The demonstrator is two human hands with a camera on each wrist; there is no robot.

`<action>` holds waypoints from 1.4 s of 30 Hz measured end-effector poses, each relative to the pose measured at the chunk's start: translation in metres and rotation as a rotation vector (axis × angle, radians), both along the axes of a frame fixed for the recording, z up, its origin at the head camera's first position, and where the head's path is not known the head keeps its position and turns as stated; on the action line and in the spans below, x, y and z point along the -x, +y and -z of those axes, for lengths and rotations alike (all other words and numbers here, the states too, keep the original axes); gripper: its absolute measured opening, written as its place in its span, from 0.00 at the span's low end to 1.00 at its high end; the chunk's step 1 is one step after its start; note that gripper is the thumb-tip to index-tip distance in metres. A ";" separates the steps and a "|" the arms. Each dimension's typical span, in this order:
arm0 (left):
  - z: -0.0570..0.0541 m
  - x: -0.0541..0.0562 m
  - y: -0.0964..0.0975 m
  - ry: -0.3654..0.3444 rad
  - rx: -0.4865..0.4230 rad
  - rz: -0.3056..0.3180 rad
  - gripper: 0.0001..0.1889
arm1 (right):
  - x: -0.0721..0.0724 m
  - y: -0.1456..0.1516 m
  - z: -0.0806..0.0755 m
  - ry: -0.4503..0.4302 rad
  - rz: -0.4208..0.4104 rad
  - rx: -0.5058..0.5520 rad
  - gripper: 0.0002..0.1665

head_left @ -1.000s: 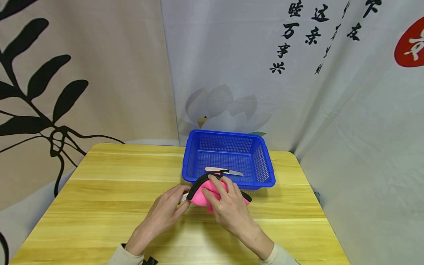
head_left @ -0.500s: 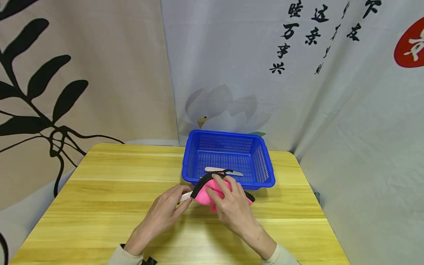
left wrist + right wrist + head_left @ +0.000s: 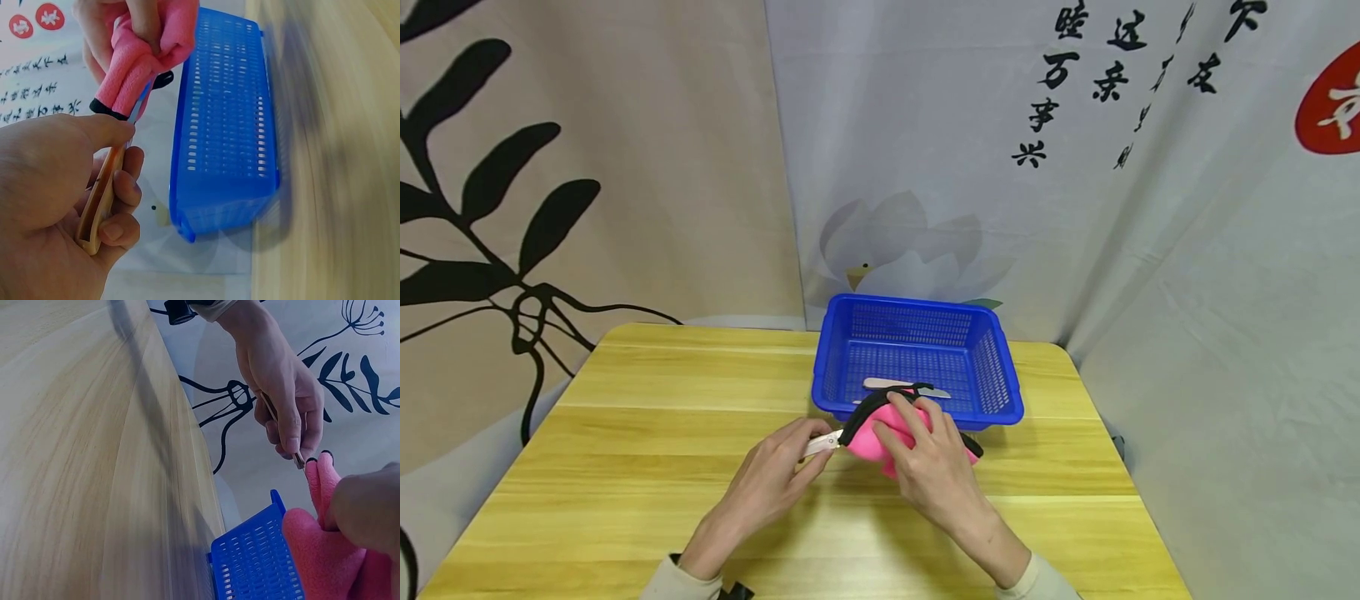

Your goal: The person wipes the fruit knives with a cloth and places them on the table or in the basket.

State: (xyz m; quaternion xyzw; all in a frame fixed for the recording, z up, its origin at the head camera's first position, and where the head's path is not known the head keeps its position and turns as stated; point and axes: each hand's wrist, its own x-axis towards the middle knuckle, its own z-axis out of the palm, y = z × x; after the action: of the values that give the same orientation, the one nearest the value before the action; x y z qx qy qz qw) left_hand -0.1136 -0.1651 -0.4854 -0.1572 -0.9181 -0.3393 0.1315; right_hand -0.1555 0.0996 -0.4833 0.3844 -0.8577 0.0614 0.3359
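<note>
My left hand grips the pale handle of a folding knife. In the left wrist view a long groove runs along the knife's handle, and a short bit of blade shows before it goes into the cloth. My right hand pinches a pink cloth with black edging, folded around the blade. Most of the blade is hidden by the cloth. Both hands are above the table in front of the blue basket, and the cloth overlaps its front rim in the head view.
The blue plastic basket stands at the back of the wooden table. In it lies another knife with a pale pink handle. A printed curtain hangs right behind the table.
My right hand and the pink cloth have slid to the right, along the blade and away from the left hand. More of the knife's handle end shows now. The left hand has hardly moved.
</note>
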 end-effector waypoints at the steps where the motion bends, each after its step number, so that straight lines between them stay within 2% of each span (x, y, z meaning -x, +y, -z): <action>1: 0.000 0.000 0.000 0.003 0.000 0.000 0.09 | 0.000 0.000 0.000 0.002 0.001 0.001 0.28; 7: 0.000 0.000 -0.001 0.028 -0.001 -0.003 0.09 | 0.001 0.002 0.001 0.008 -0.001 0.012 0.32; 12: 0.000 -0.001 -0.002 0.013 -0.007 -0.005 0.09 | 0.002 0.006 0.002 0.012 0.003 0.017 0.34; 20: 0.002 -0.001 -0.005 0.012 -0.014 -0.002 0.09 | 0.004 0.018 0.009 0.005 0.014 0.043 0.27; 34: 0.007 0.000 -0.011 -0.060 -0.176 0.050 0.06 | 0.007 0.043 0.018 -0.009 0.038 0.104 0.28; 38: 0.006 0.001 -0.012 -0.080 -0.238 0.039 0.07 | 0.007 0.048 0.019 -0.017 0.044 0.122 0.27; 42: 0.006 0.002 -0.013 -0.073 -0.252 0.024 0.08 | 0.006 0.049 0.018 -0.033 0.036 0.134 0.27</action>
State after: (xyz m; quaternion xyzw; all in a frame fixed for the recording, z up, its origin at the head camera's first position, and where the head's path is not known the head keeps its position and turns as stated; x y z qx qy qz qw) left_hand -0.1153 -0.1786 -0.4911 -0.1377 -0.8704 -0.4590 0.1127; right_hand -0.1613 0.1487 -0.5010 0.3446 -0.8637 0.1190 0.3479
